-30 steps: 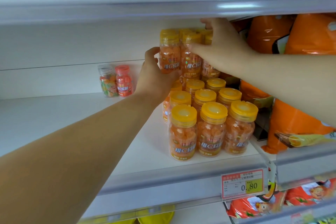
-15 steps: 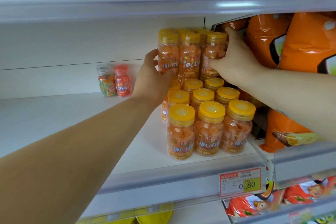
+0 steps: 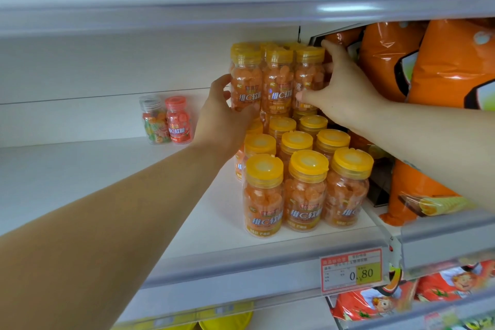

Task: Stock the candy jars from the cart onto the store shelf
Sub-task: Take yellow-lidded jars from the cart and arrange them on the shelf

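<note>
The white shelf (image 3: 80, 174) was deep and pale under a low upper board, with a price tag (image 3: 351, 270) on its front rail. On it stood the lower jars (image 3: 305, 190), a tight block with yellow lids. Over the back rows of the lower jars were the upper jars (image 3: 276, 80), a second layer. Whether it already rested on the lids, I cannot tell.

My left hand (image 3: 225, 120) was at the left end of this layer and my right hand (image 3: 345, 91) at its right end, thumb on the front. The fingers of both were clamped on the outer jars, not apart. Just right of the lower jars leaned the orange bags (image 3: 442, 61). Well to the left of them, at the back wall, stood two small jars (image 3: 166, 120).

The danger, as I judged it, was the footing. Lids are narrow, so a layer released before it sat flat could tip forward and push the front rows off the edge. An uneven squeeze could let the middle jar slip out. The board above also left little room for lifting.
</note>
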Tool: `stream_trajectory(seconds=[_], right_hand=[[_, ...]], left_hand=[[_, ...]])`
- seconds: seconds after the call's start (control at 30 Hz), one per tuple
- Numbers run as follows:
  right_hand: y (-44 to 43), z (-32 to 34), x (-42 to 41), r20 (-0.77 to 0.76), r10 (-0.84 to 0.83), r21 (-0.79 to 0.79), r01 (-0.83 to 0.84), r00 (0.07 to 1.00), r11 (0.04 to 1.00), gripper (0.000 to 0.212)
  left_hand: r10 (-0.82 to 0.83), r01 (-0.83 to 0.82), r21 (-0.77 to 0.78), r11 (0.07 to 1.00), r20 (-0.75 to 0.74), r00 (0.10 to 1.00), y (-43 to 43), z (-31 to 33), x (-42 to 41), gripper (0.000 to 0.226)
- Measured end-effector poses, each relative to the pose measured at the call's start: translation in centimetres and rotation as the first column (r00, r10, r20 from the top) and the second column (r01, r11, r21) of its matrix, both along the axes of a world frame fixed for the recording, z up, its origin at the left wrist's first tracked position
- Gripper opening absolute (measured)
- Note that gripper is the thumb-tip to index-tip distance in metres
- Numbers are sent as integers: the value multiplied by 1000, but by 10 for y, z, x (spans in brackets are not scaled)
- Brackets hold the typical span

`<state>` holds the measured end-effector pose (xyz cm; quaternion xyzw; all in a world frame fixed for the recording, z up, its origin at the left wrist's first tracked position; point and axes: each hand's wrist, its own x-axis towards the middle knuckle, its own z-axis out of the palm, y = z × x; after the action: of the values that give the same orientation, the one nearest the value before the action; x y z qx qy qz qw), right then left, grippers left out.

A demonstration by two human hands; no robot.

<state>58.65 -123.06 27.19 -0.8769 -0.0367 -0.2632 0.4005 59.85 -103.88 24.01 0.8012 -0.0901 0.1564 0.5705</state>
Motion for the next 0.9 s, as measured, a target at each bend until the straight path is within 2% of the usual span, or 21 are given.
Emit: stream_trajectory(seconds=[0.17,0.43,0.7,0.9], right_hand=[[-4,-9,4,-74,-23,18,24,997,1000,107],[-1,-10,2,-80,-9,-13,7,997,1000,84],[-1,-11,3,-94,-41,-42,37,995,998,81],[-3,-9,2,-138,-50,-46,44,989,998,90]], left_hand=[[-5,6,6,1000,-6,1000,2,0,-1,73],[1,-1,10,1000,-1,1000,3,2,0,71],[-1,2,26,1000,-6,1000,3,4,-1,70],[-20,20,29,999,-15,1000,4,4,-3,73]])
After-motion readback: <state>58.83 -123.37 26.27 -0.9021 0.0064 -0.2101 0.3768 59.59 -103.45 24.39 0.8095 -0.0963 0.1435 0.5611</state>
